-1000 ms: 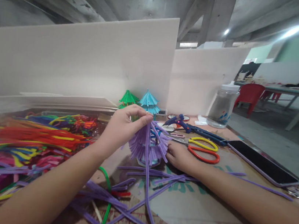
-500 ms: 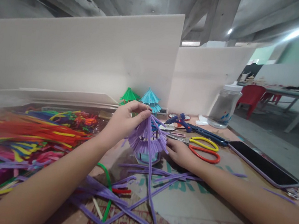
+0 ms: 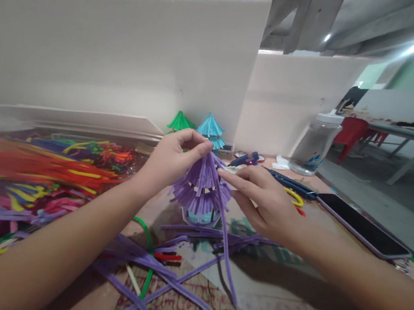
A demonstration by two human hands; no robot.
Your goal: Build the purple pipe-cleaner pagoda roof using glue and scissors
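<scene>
A small tiered model pavilion [image 3: 204, 175] covered in purple pipe cleaners stands on the table in front of me. My left hand [image 3: 181, 159] is closed in a pinch at its peak. One long purple pipe cleaner [image 3: 227, 255] hangs from the top of the roof down the near right side to the tabletop. My right hand [image 3: 262, 199] is beside the roof, its index fingertip at this strand; the fingers are stretched out and apart. Under the purple roof tiers, a light-blue base [image 3: 200, 217] shows. My left fingers hide the very tip of the peak.
Loose purple pipe cleaners [image 3: 180, 287] cross on the table in front. Coloured bundles [image 3: 75, 162] lie left. Green [image 3: 181, 120] and blue [image 3: 210, 124] models stand behind. At right are a glue gun [image 3: 247, 159], scissors [image 3: 295, 197], a phone [image 3: 362, 225] and a bottle [image 3: 316, 144].
My right hand has risen from near the scissors to the right side of the purple roof. The hanging strand has swung right. My left hand keeps its pinch at the peak.
</scene>
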